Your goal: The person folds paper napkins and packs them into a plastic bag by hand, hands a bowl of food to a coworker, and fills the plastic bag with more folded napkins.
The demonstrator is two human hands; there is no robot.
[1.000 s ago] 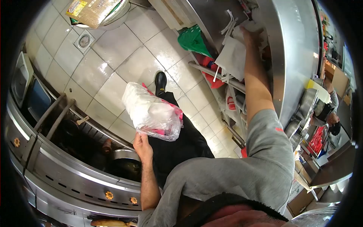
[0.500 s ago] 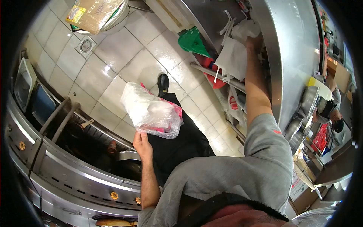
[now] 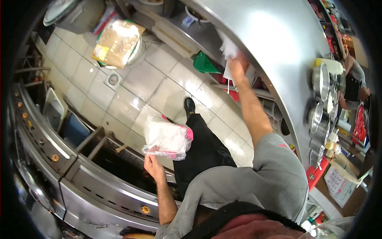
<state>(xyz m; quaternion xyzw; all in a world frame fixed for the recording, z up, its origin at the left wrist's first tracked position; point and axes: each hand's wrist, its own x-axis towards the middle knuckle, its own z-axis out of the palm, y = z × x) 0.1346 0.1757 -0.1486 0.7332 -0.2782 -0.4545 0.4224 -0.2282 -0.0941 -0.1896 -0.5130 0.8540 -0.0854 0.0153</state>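
Note:
My left hand (image 3: 153,165) pinches the lower edge of a clear plastic bag (image 3: 167,139), which hangs over the floor beside my leg. Soft white contents and pink-red patches show through its film; what they are I cannot make out. At the under-counter shelf, my right hand (image 3: 238,65) reaches in among thin white bags (image 3: 228,48). Motion smears its fingers, so whether they grip any of the white material is unclear. A green plastic piece (image 3: 205,63) sticks out of the shelf to the left of that hand.
A steel counter (image 3: 274,36) curves along the right, with metal bowls (image 3: 320,81) on it. Stoves (image 3: 107,187) run along the lower left. A flattened cardboard piece (image 3: 119,42) covers a tub near a floor drain (image 3: 113,80). Another person (image 3: 354,83) stands far right.
The view has shifted, bringing more of the counter and a grey bin into sight. My right hand has drawn to the shelf's edge among the white bags. My left hand still holds the plastic bag.

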